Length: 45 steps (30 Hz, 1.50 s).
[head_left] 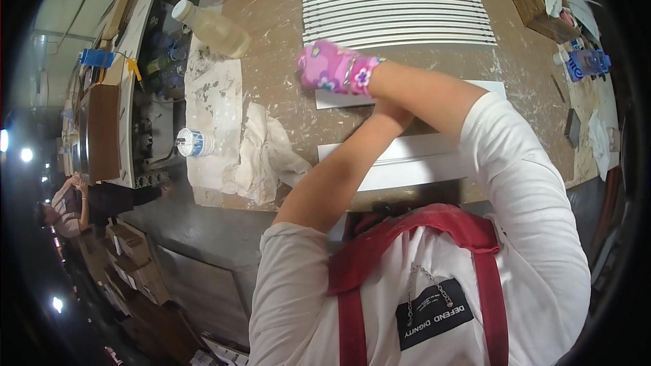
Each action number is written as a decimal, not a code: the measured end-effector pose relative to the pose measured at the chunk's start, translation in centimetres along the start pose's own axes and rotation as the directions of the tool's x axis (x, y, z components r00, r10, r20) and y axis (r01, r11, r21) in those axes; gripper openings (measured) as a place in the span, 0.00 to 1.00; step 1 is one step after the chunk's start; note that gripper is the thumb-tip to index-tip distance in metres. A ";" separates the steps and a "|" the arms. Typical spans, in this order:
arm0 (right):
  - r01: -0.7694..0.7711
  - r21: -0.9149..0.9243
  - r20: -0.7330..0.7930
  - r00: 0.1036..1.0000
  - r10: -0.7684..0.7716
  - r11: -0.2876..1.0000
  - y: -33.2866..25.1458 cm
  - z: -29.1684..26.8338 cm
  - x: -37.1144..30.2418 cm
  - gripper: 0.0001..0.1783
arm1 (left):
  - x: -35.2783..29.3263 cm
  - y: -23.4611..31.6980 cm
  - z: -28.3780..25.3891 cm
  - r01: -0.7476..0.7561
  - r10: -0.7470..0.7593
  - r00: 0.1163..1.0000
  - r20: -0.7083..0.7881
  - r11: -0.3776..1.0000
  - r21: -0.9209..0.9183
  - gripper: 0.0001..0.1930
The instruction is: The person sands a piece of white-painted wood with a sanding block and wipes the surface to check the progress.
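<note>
Right hand (325, 68) in pink floral glove (363, 76), over table (271, 34) near white slats (400, 3); finger state unclear. Left hand hidden behind right forearm (430, 88), can't tell.

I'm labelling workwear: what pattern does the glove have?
Flowers on pink: the glove shows best in the head view.

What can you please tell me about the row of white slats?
The white slats are long and narrow, material unclear. They lie side by side, crosswise, on the brown table, with dark lines between; the picture's top edge crops the row. The gloved right hand appears at their near left corner; contact is unclear.
</note>
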State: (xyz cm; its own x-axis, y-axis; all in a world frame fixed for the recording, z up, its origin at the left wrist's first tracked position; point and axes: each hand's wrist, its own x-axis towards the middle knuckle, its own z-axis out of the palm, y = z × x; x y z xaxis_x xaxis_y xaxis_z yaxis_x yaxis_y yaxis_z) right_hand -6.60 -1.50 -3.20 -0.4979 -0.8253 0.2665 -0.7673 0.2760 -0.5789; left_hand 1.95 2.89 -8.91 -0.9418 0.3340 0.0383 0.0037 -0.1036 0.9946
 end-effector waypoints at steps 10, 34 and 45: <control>-0.544 -0.007 -0.498 0.729 0.469 0.839 0.5 -23.5 -27.1 0.22 | -1.5 8.7 -1.3 -0.188 -0.033 0.971 0.237 0.508 0.841 0.23; -0.349 0.871 -0.284 0.219 0.933 0.347 1.6 -17.2 -42.3 0.20 | 1.4 8.1 0.7 -0.168 -0.072 0.984 0.161 -0.096 0.981 0.35; -0.728 0.330 -0.508 0.399 0.763 0.601 8.6 -18.8 -34.4 0.20 | 4.6 6.5 -1.3 -0.249 0.144 0.963 0.228 0.154 0.956 0.22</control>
State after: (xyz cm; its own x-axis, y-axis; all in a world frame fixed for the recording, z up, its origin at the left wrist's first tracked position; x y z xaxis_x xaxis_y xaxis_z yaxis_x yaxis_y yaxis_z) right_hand -3.66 38.57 -2.88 -0.9898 0.1312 0.0555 0.0354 0.6040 -0.7962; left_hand -2.82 2.54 -2.37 -0.8297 0.5204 0.2020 0.5569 0.7965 0.2356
